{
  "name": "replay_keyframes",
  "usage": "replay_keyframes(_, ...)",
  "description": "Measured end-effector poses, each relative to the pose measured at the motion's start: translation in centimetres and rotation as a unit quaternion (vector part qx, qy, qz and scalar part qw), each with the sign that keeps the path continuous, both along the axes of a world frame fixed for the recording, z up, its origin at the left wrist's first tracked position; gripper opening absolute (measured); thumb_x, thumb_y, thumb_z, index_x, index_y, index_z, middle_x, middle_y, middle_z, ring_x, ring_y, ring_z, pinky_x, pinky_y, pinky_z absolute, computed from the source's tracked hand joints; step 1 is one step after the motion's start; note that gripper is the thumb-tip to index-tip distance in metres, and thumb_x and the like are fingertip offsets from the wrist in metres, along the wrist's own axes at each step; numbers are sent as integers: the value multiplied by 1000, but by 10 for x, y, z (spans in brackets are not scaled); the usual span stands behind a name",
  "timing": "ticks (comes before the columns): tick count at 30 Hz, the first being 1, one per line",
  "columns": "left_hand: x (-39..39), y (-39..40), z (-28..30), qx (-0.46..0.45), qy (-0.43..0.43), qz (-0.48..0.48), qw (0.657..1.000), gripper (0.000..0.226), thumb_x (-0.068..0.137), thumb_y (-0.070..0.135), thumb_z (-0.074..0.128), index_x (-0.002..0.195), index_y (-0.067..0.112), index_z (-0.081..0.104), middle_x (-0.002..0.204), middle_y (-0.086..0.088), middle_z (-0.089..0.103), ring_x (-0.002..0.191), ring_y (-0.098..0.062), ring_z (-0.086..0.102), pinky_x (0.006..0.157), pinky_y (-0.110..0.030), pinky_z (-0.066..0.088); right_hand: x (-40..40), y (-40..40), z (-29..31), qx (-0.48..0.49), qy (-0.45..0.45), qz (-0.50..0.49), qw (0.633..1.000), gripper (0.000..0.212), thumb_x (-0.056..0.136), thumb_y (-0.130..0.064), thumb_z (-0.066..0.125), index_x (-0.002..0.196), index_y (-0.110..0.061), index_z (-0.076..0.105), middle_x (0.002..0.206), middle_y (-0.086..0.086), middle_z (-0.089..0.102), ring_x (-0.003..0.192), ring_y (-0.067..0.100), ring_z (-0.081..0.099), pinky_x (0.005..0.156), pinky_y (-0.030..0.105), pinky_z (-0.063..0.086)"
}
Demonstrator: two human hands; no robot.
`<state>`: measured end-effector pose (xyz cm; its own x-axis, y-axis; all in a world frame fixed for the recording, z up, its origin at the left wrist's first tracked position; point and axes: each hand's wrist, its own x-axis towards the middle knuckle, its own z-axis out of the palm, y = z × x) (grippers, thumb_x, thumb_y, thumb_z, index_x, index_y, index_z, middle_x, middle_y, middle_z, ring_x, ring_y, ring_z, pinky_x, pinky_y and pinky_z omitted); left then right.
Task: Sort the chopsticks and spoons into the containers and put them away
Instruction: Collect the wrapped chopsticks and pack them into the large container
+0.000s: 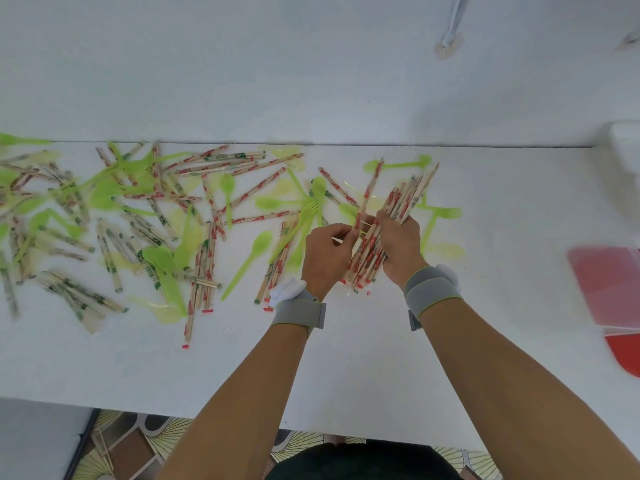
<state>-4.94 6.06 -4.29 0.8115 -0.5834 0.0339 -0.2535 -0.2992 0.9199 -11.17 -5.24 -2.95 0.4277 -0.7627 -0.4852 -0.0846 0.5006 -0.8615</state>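
Across the left and middle of the white tabletop (346,358) lies a loose scatter of wrapped chopsticks (214,164) mixed with green plastic spoons (258,245) and a few green forks (445,213), many crossing or overlapping one another. Just right of the middle, the left hand (327,252) has its fingers (341,230) curled, pinching a single wrapped chopstick (369,192) that stands tilted up and away. Touching it on the right, the right hand (401,242) grips a thick bundle of red-printed chopsticks (391,216), fingers wrapped round its middle, the bundle slanting from near the left wrist up to the right. Both wrists wear grey bands (431,294). At the far right edge sit a blurred red container (609,289) and a white one (625,150) behind it.
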Motion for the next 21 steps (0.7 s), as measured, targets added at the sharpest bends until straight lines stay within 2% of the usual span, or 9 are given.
replay_keyframes(2,0,0,-2,-13,8,-2,1000,16,94,23,70,98,12,80,83,2,76,60,-1,57,67,-39,58,-2,-2,-1,-4,2,-3,1000,17,101,-13,55,116,-10,63,95,8,78,88,29,76,84,48,61)
replay_keyframes(6,-6,0,4,-34,36,-44,998,22,88,20,77,110,18,79,74,-3,74,62,-29,64,64,-35,54,-6,-4,-3,15,-28,-5,999,11,102,-13,54,103,-12,65,96,11,78,93,33,74,88,53,60)
replay_keyframes(7,-8,-2,3,-34,42,-41,998,22,88,19,77,110,18,79,73,-3,74,59,-26,63,63,-34,54,-7,-4,-2,27,-41,-9,999,12,103,-15,53,106,-10,64,95,12,77,89,33,73,86,53,60)
replay_keyframes(9,-12,-6,2,-17,35,-30,999,22,88,20,76,110,20,79,77,0,74,54,-11,58,61,-30,53,-9,-4,0,63,-73,-26,995,18,105,-21,54,114,-6,60,92,14,76,79,31,71,81,50,62)
replay_keyframes(12,-13,-10,-1,8,9,-42,999,22,88,25,77,109,25,79,85,0,71,60,-10,57,63,-30,50,-13,-6,0,104,-102,-38,989,24,100,-30,64,100,-6,61,81,11,71,68,28,67,77,51,61)
replay_keyframes(16,-16,-15,0,-2,36,-88,995,19,89,29,76,108,26,80,85,1,71,59,-18,58,60,-30,48,-16,-15,-4,63,-53,-34,996,19,96,-19,70,86,-7,61,70,5,63,64,24,65,80,52,61)
replay_keyframes(18,-15,-17,2,10,58,-62,996,16,91,33,72,97,22,83,78,2,74,57,-17,55,60,-32,48,-15,-18,-3,36,-22,-38,998,12,98,-16,66,93,-7,60,71,5,61,61,22,64,76,46,61)
replay_keyframes(21,-1,-30,0,65,29,13,997,33,96,33,61,81,10,78,71,-6,72,67,-27,64,69,-37,52,-16,-30,-1,-10,36,-39,999,8,99,-13,57,92,-13,53,75,5,53,55,19,56,61,35,55)
